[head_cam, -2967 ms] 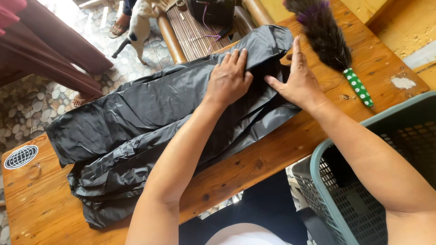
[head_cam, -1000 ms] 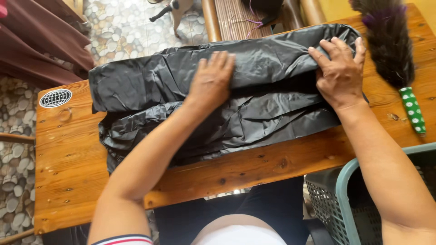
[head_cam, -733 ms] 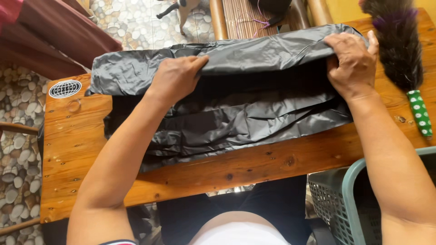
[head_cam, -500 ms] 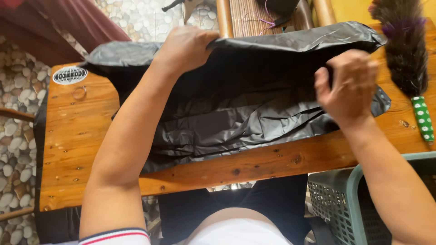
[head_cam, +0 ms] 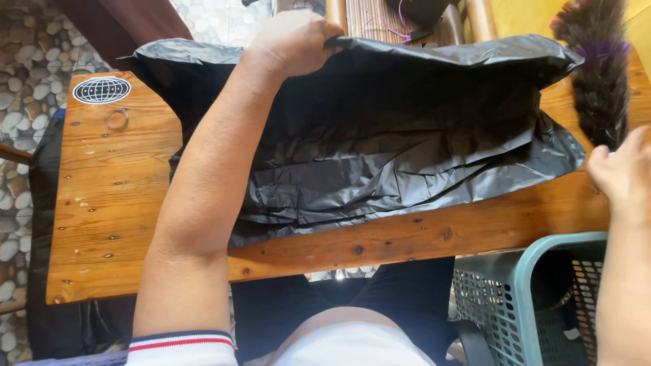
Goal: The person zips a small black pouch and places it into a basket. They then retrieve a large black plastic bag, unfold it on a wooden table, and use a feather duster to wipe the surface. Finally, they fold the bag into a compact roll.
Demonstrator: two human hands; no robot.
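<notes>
black, glossy plastic covers most of the wooden table (head_cam: pixel 115 203): a large black plastic bag (head_cam: pixel 407 149) lies spread across the far half of the tabletop, wrinkled, with its far layer lifted and folded toward the near side. the left hand (head_cam: pixel 291 44) is closed on that far edge at its middle-left, fingers curled over the plastic and pinching it up off the table, the forearm reaching across the bag from the near side. the right hand (head_cam: pixel 620 173) hovers at the right edge of the view, just beyond the bag's right corner, apart from the plastic and holding nothing that shows; its fingers look loosely bent, though only part of the hand is in view.

a feather duster (head_cam: pixel 600 74) with dark, purple-tinged plumes lies on the table at the far right, just beside the bag and just beyond the right hand. a teal plastic laundry basket (head_cam: pixel 515 298) stands off the table at the near right, below the right forearm. on the bare left part of the table sit a round black-and-white sticker (head_cam: pixel 102 89) and, just near of it, a small metal ring (head_cam: pixel 116 119). beyond the far edge of the table a slatted bamboo chair (head_cam: pixel 380 17) shows, and pebble flooring (head_cam: pixel 27 74) lies to the left.
</notes>
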